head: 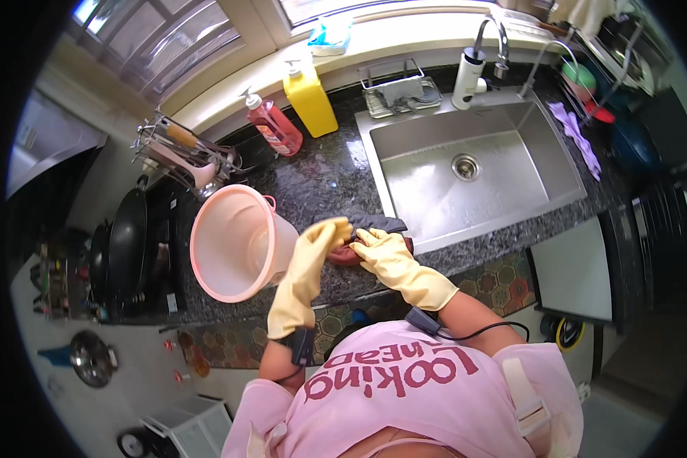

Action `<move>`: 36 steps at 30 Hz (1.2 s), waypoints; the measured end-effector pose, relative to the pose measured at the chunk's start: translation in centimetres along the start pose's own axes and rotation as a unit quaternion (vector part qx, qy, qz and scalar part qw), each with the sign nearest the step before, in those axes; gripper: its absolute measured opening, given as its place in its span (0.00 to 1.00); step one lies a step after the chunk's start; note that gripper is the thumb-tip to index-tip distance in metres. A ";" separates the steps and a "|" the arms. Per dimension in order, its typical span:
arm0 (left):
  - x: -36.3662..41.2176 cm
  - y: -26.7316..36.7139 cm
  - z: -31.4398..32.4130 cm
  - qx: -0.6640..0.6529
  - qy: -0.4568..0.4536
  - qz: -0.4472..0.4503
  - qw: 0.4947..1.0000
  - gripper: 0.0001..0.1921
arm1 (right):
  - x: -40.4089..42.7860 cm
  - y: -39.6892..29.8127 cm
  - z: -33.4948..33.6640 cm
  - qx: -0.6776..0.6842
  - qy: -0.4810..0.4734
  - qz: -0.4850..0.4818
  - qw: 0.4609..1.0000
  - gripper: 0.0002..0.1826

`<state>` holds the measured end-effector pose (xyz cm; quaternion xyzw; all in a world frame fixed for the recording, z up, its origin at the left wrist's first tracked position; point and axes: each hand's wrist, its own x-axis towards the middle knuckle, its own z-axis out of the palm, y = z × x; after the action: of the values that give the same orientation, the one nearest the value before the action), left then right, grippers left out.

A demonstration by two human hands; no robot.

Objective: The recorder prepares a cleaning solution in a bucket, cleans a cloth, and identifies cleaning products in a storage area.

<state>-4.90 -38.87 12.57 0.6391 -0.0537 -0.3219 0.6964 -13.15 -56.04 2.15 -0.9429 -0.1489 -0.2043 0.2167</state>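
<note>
Both hands wear cream rubber gloves and are at the stone counter's front, left of the sink. A dark red cloth [346, 255] and a dark grey cloth [378, 222] lie there, bunched together. My right hand [383, 249] rests on the red cloth with bent fingers; whether it grips the cloth is not clear. My left hand [327, 236] is at the cloths' left end, fingers together and pointing right; its hold is unclear too. Close to my left forearm, a pink plastic bucket [232, 243] leans with its open mouth towards the left, and its inside shows nothing in it.
The steel sink [464, 189] is on the right, with a faucet [495, 46] behind. A red soap bottle [275, 129] and a yellow pump bottle [311, 100] stand at the back. A utensil rack [177, 149] and black wok [129, 246] are left; a purple cloth [575, 137] lies right.
</note>
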 end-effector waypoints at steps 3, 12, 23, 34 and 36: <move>3.4 2.3 1.2 0.019 0.060 0.073 0.995 0.17 | 1.3 2.2 -0.6 0.066 -0.208 0.075 0.973 0.22; 7.2 3.7 1.3 0.087 0.145 0.099 0.981 0.17 | 2.6 9.2 -5.4 0.621 -0.118 0.396 0.666 0.15; 0.4 15.9 10.0 0.203 0.045 0.072 0.976 0.17 | 4.4 9.0 -7.7 0.665 0.007 0.394 0.635 0.12; -11.8 21.2 12.9 0.256 -0.134 0.363 0.886 0.30 | 7.1 3.2 -9.4 0.276 -0.057 0.066 0.957 0.21; -13.1 20.4 13.3 0.188 -0.102 0.348 0.912 0.31 | 7.1 2.5 -9.2 0.235 -0.036 0.033 0.971 0.24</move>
<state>-13.91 -44.01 38.23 0.6627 -0.4038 -0.1064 0.6217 -8.99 -61.15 12.09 -0.8766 -0.1694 -0.1225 0.4334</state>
